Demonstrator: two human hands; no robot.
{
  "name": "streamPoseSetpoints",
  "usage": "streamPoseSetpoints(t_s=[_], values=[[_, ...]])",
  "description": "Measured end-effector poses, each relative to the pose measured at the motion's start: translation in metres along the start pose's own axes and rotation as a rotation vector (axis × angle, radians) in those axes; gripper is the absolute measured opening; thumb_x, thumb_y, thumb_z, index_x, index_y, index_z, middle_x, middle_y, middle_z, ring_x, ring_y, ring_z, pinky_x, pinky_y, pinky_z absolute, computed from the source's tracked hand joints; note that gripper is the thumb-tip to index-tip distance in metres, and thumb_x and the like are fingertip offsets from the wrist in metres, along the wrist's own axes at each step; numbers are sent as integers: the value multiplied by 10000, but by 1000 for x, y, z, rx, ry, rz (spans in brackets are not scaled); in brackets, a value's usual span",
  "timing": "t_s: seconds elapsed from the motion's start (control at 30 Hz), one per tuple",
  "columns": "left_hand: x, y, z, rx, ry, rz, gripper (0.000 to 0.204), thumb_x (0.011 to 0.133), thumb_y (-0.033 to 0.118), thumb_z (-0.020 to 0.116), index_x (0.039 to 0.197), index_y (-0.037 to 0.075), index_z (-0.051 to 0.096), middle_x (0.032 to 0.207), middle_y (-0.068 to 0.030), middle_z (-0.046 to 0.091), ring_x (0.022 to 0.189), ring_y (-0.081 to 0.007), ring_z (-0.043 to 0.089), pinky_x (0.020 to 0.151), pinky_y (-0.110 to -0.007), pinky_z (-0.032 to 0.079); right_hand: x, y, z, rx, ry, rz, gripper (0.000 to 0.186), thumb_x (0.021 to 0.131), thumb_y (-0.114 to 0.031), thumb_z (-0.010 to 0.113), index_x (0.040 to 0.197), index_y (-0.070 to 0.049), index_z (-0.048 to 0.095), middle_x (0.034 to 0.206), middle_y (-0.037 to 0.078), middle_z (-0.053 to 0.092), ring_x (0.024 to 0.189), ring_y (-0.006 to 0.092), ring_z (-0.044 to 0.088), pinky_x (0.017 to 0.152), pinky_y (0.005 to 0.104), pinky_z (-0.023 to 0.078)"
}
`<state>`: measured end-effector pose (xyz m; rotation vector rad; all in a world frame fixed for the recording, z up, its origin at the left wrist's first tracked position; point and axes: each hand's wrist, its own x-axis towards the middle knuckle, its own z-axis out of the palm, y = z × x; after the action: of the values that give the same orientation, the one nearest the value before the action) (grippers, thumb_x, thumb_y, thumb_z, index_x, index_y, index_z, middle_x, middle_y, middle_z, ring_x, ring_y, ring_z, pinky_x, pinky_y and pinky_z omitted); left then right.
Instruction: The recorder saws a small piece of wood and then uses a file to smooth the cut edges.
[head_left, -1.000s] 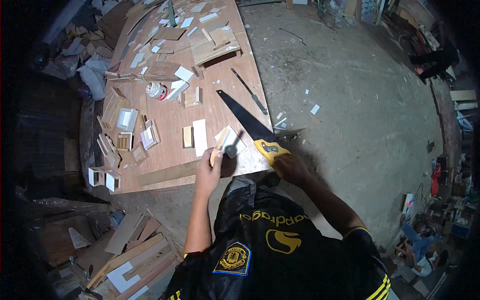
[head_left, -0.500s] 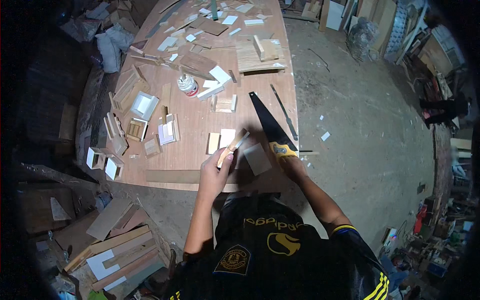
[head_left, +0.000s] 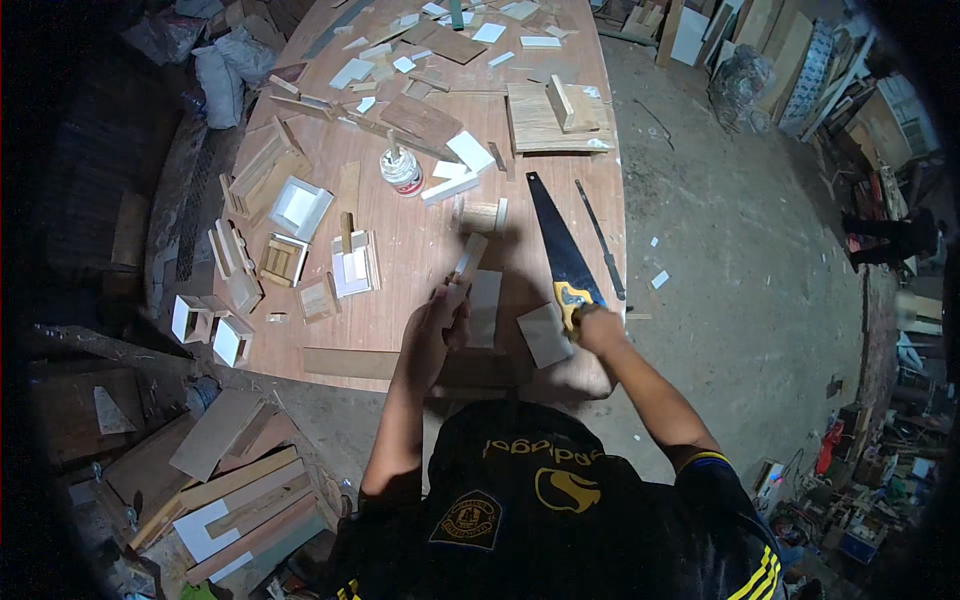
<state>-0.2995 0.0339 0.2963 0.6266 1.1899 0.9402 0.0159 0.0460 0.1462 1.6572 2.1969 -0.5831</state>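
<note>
Step in hand, by judgement: positioning of saw and workpiece, possibly before or between cuts; no contact visible between blade and workpiece. Wood strip [head_left: 471,256]: pinched between thumb and fingers of left hand [head_left: 432,322], over near part of table [head_left: 395,250], far end pointing away from body. Exact finger placement: partly lost in shadow. Right hand [head_left: 598,332]: fingers curled around yellow handle of handsaw [head_left: 556,235], near right table edge, blade pointing away from body. Blade resting on tabletop or slightly raised: impossible to tell.

Next move, by judgement: firm support for wood strip, then alignment of saw teeth, with left fingers clear of cutting path.

Surroundings: white square panel [head_left: 545,335] between hands, just beside saw handle; white rectangular panel [head_left: 486,308] just right of left hand; small wooden frame [head_left: 482,215] just beyond strip end; slim file-like tool [head_left: 600,240] right of saw; labelled jar [head_left: 403,178] farther left, with stick protruding; long flat board [head_left: 350,362] along near edge.

Likely obstructions: both white panels in working space between hands; small wooden frame ahead of strip; file-like tool limiting saw travel toward right edge.
</note>
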Motion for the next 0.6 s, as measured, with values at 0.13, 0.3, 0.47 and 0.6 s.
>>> streamPoseSetpoints(t_s=[0.13,0.3,0.47,0.6], values=[[-1,14,4,4,5,-63,522,1015,513,379,906,43,578,650,22,452,550,-76,402,518,-240,312,23,37,-27,309,559,148,311,817,-305,685,1016,-70,643,1068,180,613,979,383,599,854,444,489],[-6,14,2,18,-47,-76,526,1016,505,381,1056,25,593,684,-23,505,585,-119,467,554,-270,360,50,74,-3,33,588,479,400,832,-271,667,1182,-88,598,1134,176,587,1016,398,587,875,490,485],[-10,1,8,216,-155,19,429,1039,409,379,1164,45,567,816,-69,586,669,-157,539,613,-290,431,40,92,18,320,406,606,358,881,-290,573,1157,-63,587,1164,208,599,1061,421,598,846,527,503],[2,-32,19,193,-98,27,396,1049,347,396,1011,1,584,696,-63,538,597,-149,520,579,-283,418,-4,79,10,495,554,635,332,885,-265,504,1104,-38,610,997,265,655,954,445,625,835,526,492]])
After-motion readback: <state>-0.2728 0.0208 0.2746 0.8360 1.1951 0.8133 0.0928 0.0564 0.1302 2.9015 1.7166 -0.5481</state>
